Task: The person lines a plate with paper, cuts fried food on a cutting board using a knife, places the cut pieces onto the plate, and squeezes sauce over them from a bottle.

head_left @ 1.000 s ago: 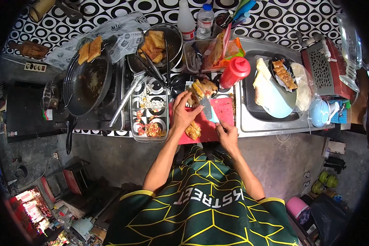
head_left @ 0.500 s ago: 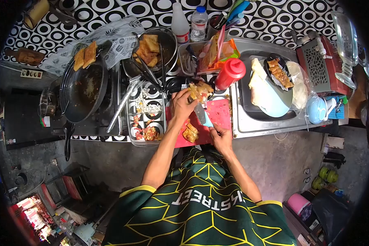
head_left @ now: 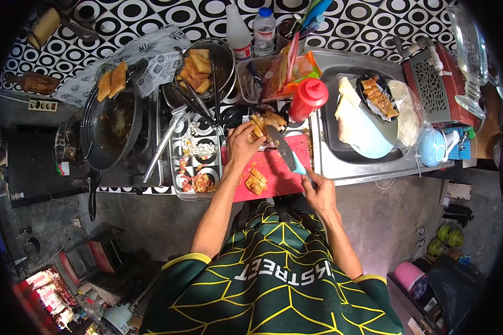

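Clasps knife [head_left: 284, 149] by its light-blue handle in a closed grip of right hand [head_left: 320, 192], center of frame, right of midline. Angles blade up and left, at or just beside the fried slices [head_left: 275, 119]; cannot tell contact. Pinches one fried strip [head_left: 257, 129] in left hand [head_left: 243, 144], with fingers bent over it. Places both at mid-frame, by dark dish [head_left: 232, 116] under or behind the slices.

Has red cutting board [head_left: 285, 181] directly below the hands, with cut fried piece [head_left: 256, 183] lying on its left part, apart from the blade. Shows red squeeze bottle [head_left: 309, 100] upright just above right of the slices.

Left of board: shows clear container with white bits [head_left: 204, 147] higher up and red bits [head_left: 202, 182] lower down. Upper left: shows frying pan [head_left: 112, 125] with two fried squares [head_left: 112, 81] at its top edge; right of that, more fried squares [head_left: 197, 71] in a round pan.

Top center: shows white bottle [head_left: 238, 32] next to blue-capped clear bottle [head_left: 264, 32]. Right: shows metal sink [head_left: 374, 173] bearing light-blue plate [head_left: 371, 131], pale flat sheets [head_left: 346, 117] and sliced food [head_left: 378, 99] in a small black dish.
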